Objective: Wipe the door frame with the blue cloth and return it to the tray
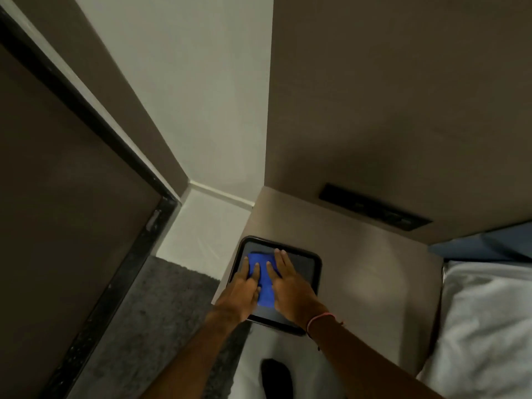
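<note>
Low in the frame's centre, we have both hands flat on the blue cloth (263,279), which lies inside the dark tray (312,262) on the counter (374,269). Our left hand (243,292) and right hand (289,285) show fingers (277,264) spread and pressing — not clenched, not gripping. The door frame (95,119) runs down the left side, well apart. We can't tell whether this is pick-up or return; if pick-up, next we pinch the cloth and lift it clear.

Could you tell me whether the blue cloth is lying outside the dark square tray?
No, the blue cloth lies inside the dark square tray, under both flat hands.
</note>
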`<state>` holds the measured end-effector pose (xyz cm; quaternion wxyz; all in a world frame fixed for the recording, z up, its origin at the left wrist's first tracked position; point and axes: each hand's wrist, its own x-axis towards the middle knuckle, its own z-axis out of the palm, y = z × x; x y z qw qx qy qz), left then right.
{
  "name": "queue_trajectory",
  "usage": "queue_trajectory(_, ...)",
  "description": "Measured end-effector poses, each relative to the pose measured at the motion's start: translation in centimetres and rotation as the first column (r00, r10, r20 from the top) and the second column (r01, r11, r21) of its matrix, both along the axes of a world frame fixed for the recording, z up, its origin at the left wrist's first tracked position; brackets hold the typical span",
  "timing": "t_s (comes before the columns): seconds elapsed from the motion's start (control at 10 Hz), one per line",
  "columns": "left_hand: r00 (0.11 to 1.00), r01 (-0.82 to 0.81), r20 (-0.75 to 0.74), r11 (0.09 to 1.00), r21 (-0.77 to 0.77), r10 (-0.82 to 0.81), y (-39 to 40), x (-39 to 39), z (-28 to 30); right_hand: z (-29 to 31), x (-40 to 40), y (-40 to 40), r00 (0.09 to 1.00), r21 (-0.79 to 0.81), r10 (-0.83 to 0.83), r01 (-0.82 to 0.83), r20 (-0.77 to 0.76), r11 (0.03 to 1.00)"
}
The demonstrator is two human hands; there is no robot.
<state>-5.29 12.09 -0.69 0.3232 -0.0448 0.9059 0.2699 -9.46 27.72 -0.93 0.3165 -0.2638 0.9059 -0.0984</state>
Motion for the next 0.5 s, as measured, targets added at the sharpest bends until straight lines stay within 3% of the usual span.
queue_trajectory(0.1, 0.988, 0.153, 0.046, 0.974, -0.165, -0.148, 0.2, 0.8, -3.2, -2.5, 1.0, -0.1, 0.994, 0.089, 0.105, -0.102, -0.025, 0.991)
queue_trajectory(0.2, 0.978, 0.203, 0.012, 0.933, -0.297, -0.209, 0.1, 2.1, -3.7, -3.3, 2.2, -0.1, 0.986, 0.153, 0.147, -0.134, -0.077, 0.979)
queue_trajectory(0.5, 0.973, 0.125, -0.123, 0.896, -0.426, -0.194, -4.3, 3.2, 4.4, 3.7, 1.6, -2.2, 0.974, 0.127, 0.169, -0.151, -0.151, 0.98)
